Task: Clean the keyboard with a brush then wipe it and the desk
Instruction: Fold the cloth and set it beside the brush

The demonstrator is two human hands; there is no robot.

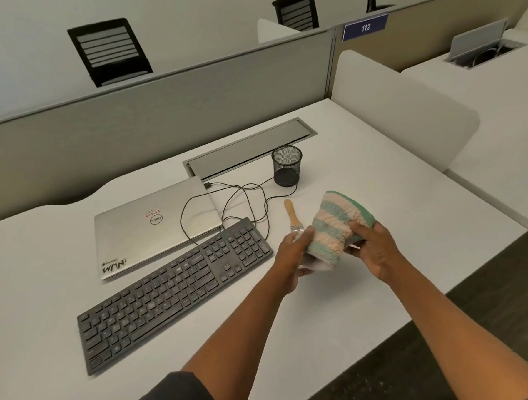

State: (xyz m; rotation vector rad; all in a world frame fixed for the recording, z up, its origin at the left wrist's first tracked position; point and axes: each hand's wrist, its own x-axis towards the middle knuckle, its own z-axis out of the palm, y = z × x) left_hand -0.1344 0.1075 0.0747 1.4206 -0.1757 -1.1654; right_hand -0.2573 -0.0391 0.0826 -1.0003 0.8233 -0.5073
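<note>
Both hands hold a fluffy striped cloth (331, 231) up above the white surface (374, 282). The cloth has green and peach stripes and looks folded over. The left hand (293, 256) grips the cloth's lower left side, with the fingers curled around it. The right hand (373, 248) pinches the cloth's right side, with the thumb lying on top of the stripes. A small brush (292, 215) with a wooden handle lies flat on the surface just behind the left hand, and its bristle end is hidden by the hand and the cloth. The black keyboard (172, 290) lies slanted on the surface, to the left of the hands, and nothing touches it. A closed silver Dell laptop (154, 224) lies just behind the keyboard. A thin black cable (226, 204) loops across the surface between the laptop and a black mesh cup (286, 165). The cup stands upright near a long grey cable hatch (247, 150) set into the surface. Grey divider walls (157, 108) stand behind it all, with black chairs (108, 51) past them and a blue sign (365, 27) that says 112.
</note>
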